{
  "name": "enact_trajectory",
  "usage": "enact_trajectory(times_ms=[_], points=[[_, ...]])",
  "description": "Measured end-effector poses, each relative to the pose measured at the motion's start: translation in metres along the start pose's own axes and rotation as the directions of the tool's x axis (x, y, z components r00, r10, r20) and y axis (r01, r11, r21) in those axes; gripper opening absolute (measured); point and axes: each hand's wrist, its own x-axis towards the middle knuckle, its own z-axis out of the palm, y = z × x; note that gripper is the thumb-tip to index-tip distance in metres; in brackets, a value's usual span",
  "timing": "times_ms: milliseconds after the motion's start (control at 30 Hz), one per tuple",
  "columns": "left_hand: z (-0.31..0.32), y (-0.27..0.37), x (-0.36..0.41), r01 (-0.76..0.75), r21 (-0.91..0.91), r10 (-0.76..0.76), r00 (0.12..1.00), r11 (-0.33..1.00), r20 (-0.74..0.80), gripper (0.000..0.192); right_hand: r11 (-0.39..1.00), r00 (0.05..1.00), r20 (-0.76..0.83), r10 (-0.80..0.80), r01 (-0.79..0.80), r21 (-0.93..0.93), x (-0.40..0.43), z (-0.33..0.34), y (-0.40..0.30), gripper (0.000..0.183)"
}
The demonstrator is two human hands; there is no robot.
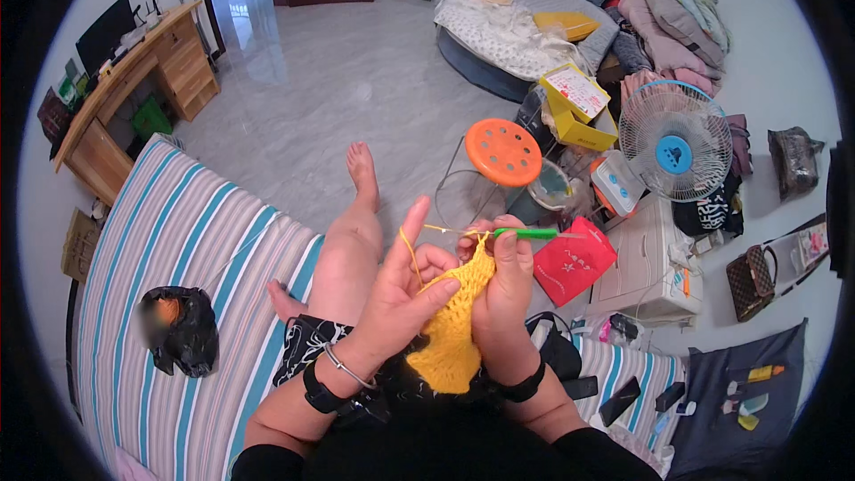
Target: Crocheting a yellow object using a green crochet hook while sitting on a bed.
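A yellow crocheted piece [454, 341] hangs between my hands over my lap. My left hand [407, 280] pinches its left edge between thumb and fingers, with the index finger raised and yellow yarn [409, 250] running around it. In my right hand [504, 274] is a crochet hook with a green handle [526, 234], held near the top of the piece. The hook's metal shaft points left, and yarn lies at its tip. Loops of the piece meet the shaft beside my right fingers; how many is hidden.
I sit on a striped bed [194, 234], where a black plastic bag [190, 341] lies at the left. Ahead stands an orange stool [503, 152]. A fan [674, 147], a red bag [574, 260] and a white cabinet [634, 260] are to the right.
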Motion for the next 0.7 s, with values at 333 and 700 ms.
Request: enact_trajectory(times_ms=[333, 700], points=[[-0.005, 0.012, -0.002, 0.086, 0.001, -0.086, 0.995, 0.996, 0.055, 0.077, 0.953, 0.945, 0.159, 0.287, -0.298, 0.053, 0.01, -0.001, -0.027, 0.02], [0.0, 0.011, -0.005, 0.149, -0.059, -0.145, 0.987, 0.987, 0.067, 0.071, 0.972, 0.864, 0.447, 0.232, -0.218, -0.082, 0.02, -0.014, -0.042, 0.021]])
